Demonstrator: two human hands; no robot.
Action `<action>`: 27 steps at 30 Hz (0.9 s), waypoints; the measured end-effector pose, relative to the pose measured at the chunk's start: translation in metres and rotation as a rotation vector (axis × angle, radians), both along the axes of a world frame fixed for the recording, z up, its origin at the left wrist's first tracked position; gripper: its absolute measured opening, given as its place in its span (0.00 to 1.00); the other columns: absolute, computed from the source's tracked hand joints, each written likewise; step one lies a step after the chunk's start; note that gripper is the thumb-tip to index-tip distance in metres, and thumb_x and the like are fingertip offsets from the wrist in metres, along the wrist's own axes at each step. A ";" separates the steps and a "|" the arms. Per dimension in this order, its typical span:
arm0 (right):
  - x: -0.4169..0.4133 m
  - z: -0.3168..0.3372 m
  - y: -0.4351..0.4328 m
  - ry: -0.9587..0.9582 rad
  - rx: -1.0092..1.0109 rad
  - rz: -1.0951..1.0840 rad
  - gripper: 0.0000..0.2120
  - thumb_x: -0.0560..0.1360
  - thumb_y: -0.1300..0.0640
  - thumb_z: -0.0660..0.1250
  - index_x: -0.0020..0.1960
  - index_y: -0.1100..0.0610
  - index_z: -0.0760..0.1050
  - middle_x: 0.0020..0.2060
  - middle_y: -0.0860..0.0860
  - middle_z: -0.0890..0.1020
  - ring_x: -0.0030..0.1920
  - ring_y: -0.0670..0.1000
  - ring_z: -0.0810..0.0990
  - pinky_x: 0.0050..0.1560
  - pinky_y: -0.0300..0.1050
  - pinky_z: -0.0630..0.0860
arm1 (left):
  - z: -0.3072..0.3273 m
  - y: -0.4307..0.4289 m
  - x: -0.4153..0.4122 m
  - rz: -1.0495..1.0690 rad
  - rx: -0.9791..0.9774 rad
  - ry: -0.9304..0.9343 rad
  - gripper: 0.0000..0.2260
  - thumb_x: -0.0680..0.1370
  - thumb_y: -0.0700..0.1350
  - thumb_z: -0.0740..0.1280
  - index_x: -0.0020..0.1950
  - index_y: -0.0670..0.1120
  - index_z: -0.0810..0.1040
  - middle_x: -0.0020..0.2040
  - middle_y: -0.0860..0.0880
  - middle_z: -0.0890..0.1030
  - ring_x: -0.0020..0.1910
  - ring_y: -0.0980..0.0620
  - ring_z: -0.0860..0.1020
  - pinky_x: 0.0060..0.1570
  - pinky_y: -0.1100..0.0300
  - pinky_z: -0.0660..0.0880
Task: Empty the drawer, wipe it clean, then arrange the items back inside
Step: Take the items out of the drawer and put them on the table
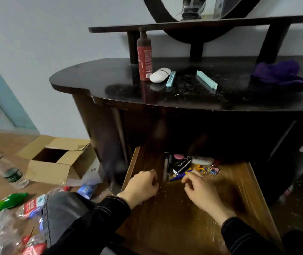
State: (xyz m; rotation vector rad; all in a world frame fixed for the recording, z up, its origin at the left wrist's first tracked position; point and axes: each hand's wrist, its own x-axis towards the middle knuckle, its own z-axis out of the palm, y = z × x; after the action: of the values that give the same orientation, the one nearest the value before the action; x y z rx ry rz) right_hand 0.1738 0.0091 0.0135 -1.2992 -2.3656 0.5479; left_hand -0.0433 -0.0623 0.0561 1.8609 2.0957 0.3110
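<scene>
The wooden drawer (239, 190) is pulled out under the dark dressing table. A pile lies at its back: dark pens (166, 167), a black case (181, 166), a pink round thing (178, 156), a white tube (202, 160), yellow scissors (199, 168), small binder clips (214, 169) and a blue plastic item (176, 177). My left hand (141, 184) rests on the drawer floor beside the pens, fingers curled, with nothing visible in it. My right hand (200, 188) has its curled fingertips pinching the end of the blue item.
The tabletop (101, 78) carries a red-brown bottle (144, 54), a white oval case (159, 75), two light-blue sticks (171, 79) (207, 81) and a purple cloth (279, 73). On the floor at left lie an open cardboard box (55, 159), a plastic bottle (9, 171) and plastic wrappers.
</scene>
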 end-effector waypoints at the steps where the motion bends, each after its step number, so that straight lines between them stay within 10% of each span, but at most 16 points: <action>1: 0.003 -0.007 0.003 -0.034 -0.089 0.007 0.04 0.80 0.55 0.66 0.50 0.47 0.76 0.51 0.39 0.73 0.42 0.38 0.75 0.43 0.35 0.76 | -0.007 0.003 0.002 0.011 -0.042 0.018 0.07 0.77 0.49 0.65 0.53 0.49 0.76 0.49 0.48 0.82 0.46 0.46 0.82 0.44 0.52 0.80; 10: 0.016 -0.035 0.025 -0.051 -0.293 -0.145 0.04 0.80 0.53 0.65 0.53 0.45 0.75 0.48 0.40 0.78 0.45 0.39 0.77 0.43 0.36 0.76 | -0.042 0.026 0.005 -0.015 -0.056 0.051 0.14 0.77 0.54 0.68 0.61 0.52 0.75 0.52 0.52 0.81 0.48 0.52 0.81 0.43 0.58 0.78; 19: 0.002 -0.041 0.053 -0.249 -0.096 -0.097 0.27 0.82 0.57 0.63 0.79 0.50 0.59 0.76 0.43 0.60 0.46 0.42 0.79 0.38 0.33 0.75 | -0.049 0.030 0.004 -0.071 0.021 -0.047 0.10 0.79 0.54 0.67 0.58 0.53 0.77 0.50 0.54 0.80 0.44 0.55 0.80 0.44 0.55 0.80; 27: -0.007 -0.044 0.052 -0.451 0.076 -0.075 0.20 0.81 0.54 0.66 0.72 0.49 0.70 0.65 0.50 0.66 0.46 0.47 0.78 0.44 0.38 0.79 | -0.044 0.029 0.005 -0.068 0.086 -0.076 0.05 0.79 0.51 0.66 0.53 0.54 0.78 0.47 0.56 0.78 0.41 0.56 0.78 0.37 0.63 0.75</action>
State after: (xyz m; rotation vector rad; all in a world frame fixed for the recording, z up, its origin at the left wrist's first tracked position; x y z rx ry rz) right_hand 0.1665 0.0608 -0.0309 -1.6035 -2.6418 0.1471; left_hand -0.0386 -0.0332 0.0122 1.9317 1.9937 0.4550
